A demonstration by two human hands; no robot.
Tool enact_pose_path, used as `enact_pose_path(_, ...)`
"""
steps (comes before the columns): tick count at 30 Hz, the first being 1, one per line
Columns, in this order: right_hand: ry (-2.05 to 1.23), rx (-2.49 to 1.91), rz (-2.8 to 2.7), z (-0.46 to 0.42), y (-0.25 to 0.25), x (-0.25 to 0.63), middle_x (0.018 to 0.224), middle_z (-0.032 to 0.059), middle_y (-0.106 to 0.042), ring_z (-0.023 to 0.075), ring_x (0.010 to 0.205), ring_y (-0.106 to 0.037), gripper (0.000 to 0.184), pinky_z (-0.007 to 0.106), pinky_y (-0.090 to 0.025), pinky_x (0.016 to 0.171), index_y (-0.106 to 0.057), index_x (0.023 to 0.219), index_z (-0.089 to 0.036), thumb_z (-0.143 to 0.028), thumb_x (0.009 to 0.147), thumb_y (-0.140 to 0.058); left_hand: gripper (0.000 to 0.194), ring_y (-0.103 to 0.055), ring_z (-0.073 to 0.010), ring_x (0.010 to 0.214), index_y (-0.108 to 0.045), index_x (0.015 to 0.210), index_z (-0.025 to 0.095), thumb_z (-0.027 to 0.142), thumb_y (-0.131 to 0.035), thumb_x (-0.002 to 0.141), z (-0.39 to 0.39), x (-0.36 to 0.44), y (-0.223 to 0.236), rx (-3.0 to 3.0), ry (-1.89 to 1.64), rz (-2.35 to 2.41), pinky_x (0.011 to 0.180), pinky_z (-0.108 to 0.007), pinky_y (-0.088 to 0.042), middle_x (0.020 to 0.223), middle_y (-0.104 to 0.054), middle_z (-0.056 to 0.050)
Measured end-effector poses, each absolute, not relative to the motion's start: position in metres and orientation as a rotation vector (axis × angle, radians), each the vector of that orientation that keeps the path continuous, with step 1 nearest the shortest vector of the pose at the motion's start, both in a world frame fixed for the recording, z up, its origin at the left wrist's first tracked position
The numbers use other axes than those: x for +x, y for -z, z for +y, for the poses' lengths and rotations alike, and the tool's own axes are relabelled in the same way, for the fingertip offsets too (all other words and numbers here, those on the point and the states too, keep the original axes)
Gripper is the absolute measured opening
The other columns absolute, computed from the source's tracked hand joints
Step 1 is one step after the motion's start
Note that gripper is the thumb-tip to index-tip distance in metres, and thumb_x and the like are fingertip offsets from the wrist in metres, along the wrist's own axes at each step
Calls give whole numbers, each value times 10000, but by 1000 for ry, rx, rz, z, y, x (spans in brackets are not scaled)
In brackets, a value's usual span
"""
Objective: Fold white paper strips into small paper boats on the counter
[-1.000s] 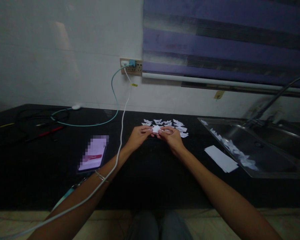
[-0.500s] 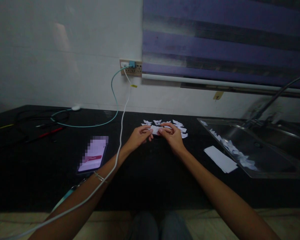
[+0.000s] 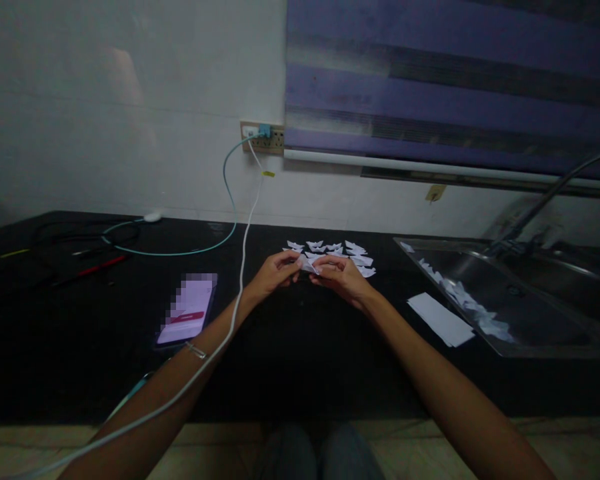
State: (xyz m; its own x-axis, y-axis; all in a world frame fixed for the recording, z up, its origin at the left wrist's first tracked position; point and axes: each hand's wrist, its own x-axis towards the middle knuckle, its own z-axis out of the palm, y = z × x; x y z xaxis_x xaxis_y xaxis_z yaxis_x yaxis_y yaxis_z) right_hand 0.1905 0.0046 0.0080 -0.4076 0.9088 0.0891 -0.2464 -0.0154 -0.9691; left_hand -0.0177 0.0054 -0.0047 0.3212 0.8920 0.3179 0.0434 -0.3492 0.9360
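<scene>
Both of my hands meet over the black counter point(image 3: 290, 347) and pinch a small white folded paper piece point(image 3: 307, 264) between their fingertips. My left hand point(image 3: 275, 273) grips its left side; my right hand point(image 3: 337, 275) grips its right side, palm turned partly up. Just behind the hands lies a cluster of several small white folded paper shapes point(image 3: 350, 252). The paper in my fingers is mostly hidden by them.
A lit phone point(image 3: 187, 309) lies left of my left arm. A white cable point(image 3: 243, 253) and a teal cable point(image 3: 190, 250) run from the wall socket point(image 3: 263, 135). White paper sheets point(image 3: 440, 319) lie beside the steel sink point(image 3: 520, 300), which holds paper scraps. Pens and wires lie far left.
My right hand has turned palm-up and dropped slightly while both hands keep working the small paper. The view shifted a little.
</scene>
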Motion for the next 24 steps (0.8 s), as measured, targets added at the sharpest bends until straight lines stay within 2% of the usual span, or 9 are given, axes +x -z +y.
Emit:
enact_pose_path(6,-1667,-783,-1414,3,-8,192,889,85,-746,148,749,-693,251,323,-580,782,-713,871,-184,-338,703,-818,375,-462,-66,477,-657,999,151,494,-638,849,6,-18,5,1697,-1181,863,441,-176,-323,621,-554,23)
enact_pose_path(13,-1541,-756,-1462,2,-11,191,821,67,-747,158,721,-694,301,330,-585,722,-701,973,-195,-350,730,-788,373,-515,-89,553,-665,1000,148,486,-643,844,2,-16,2,1708,-1200,853,494,-193,-365,707,-603,-6)
enact_pose_path(20,-1519,-789,-1546,1,-11,192,858,79,-754,164,693,-692,252,357,-587,720,-716,900,-199,-364,720,-781,333,-539,-85,581,-633,943,150,455,-675,818,-1,-14,-4,1710,-1240,864,552,-211,-428,812,-627,-19)
enact_pose_path(24,-1430,-795,-1588,4,-9,191,833,66,-754,160,674,-687,239,352,-574,715,-712,921,-205,-352,739,-762,330,-541,-81,573,-591,942,158,447,-684,811,4,-14,2,1694,-1254,835,551,-212,-431,818,-616,-7)
